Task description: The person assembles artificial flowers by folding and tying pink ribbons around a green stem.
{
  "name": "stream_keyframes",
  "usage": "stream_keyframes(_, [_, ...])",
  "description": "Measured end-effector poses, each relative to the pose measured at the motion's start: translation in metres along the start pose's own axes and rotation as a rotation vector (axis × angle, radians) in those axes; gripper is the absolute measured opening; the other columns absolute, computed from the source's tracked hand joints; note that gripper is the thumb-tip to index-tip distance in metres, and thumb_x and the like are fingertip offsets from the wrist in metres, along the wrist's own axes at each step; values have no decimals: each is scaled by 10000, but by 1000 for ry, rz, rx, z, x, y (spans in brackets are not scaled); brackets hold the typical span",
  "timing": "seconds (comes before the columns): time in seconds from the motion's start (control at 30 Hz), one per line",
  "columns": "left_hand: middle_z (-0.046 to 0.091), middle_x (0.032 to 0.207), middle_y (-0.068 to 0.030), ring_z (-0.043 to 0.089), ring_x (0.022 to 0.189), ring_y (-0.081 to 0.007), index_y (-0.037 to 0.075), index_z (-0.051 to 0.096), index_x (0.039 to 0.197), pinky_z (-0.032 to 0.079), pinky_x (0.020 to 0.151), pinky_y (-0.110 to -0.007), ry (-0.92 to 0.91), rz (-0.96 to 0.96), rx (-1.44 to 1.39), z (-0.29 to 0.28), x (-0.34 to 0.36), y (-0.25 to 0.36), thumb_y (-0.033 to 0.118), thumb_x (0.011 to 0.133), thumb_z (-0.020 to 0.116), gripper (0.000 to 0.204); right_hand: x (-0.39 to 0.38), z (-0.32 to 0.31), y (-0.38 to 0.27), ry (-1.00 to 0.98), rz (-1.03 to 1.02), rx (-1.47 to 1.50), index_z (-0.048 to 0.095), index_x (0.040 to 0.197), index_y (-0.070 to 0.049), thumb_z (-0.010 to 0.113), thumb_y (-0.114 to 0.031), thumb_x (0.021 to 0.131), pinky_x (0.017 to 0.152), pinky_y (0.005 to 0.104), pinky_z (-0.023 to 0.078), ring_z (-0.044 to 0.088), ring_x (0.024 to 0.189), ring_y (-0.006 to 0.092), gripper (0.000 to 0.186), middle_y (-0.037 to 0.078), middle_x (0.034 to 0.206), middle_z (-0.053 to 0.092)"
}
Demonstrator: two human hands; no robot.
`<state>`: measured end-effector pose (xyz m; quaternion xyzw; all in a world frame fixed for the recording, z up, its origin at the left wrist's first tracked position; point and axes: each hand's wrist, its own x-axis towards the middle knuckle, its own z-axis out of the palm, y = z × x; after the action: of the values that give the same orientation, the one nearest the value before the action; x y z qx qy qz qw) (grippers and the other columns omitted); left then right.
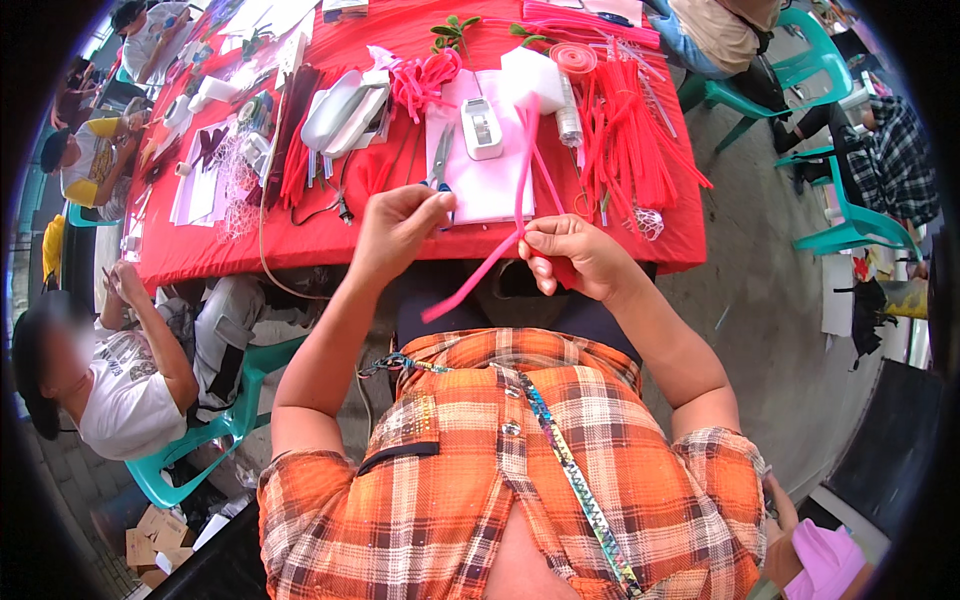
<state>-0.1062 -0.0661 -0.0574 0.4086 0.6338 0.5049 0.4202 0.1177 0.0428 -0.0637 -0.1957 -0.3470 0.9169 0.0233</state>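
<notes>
Strip (482, 272), fingers (556, 230) near table edge (684, 252)

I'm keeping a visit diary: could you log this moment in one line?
right hand: holding slender fuzzy pink stems | left hand: near blue-handled metal scissors, contact unclear

The right hand (582, 252) pinches slender, fuzzy pink strips (520, 196) near the red cloth-covered desk (672, 232); the left hand (398, 228), curled, partly covers blue-handled metal scissors (441, 158).
</notes>
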Motion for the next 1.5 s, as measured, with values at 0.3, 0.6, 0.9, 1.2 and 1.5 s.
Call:
stream_keyframes(0.3, [574, 1055, -26, 546, 887, -197, 80, 640, 1029, 458, 754, -322, -185, 1249, 840, 10, -7, 29, 126, 660, 600, 374, -6, 1, 8, -224, 243, 411, 546, 882, -3, 464, -169, 925, 443, 246, 389, 506, 456, 128, 189, 6, 560, 497])
stream_keyframes(0.6, [564, 1091, -17, 541, 914, -201, 86, 634, 1022, 444, 755, -362, -325, 1371, 868, 14, -8, 41, 175, 635, 587, 399, -15, 8, 1, -260, 259, 280, 554, 893, 16, 494, -172, 917, 447, 241, 421, 528, 456, 124, 199, 21, 564, 518])
stream_keyframes(0.9, [573, 1040, 14, 517, 946, -190, 128, 634, 978, 379, 759, -365, -291, 1415, 894, 20, -14, 46, 144, 627, 670, 353, -17, 14, -4, -288, 231, 116, 583, 853, 37, 560, -159, 883, 445, 214, 444, 533, 443, 95, 200, 32, 562, 543])
stream_keyframes(1.2, [551, 909, -71, 507, 934, -236, 64, 570, 920, 369, 808, -384, -265, 949, 695, 37, -20, 40, 72, 668, 638, 261, -19, 31, -4, 8, -113, -475, 608, 827, 0, 565, -129, 866, 467, 251, 443, 573, 510, 130, 142, 53, 584, 558])
stream_keyframes(1.5, [547, 656, -64, 453, 630, -76, -40, 575, 821, 392, 583, -259, -198, 42, 364, 53, -10, 31, 136, 859, 559, 181, 8, 20, 32, 539, -898, -1426, 586, 843, -19, 550, -16, 763, 564, 390, 473, 599, 669, 323, 88, 171, 751, 605])
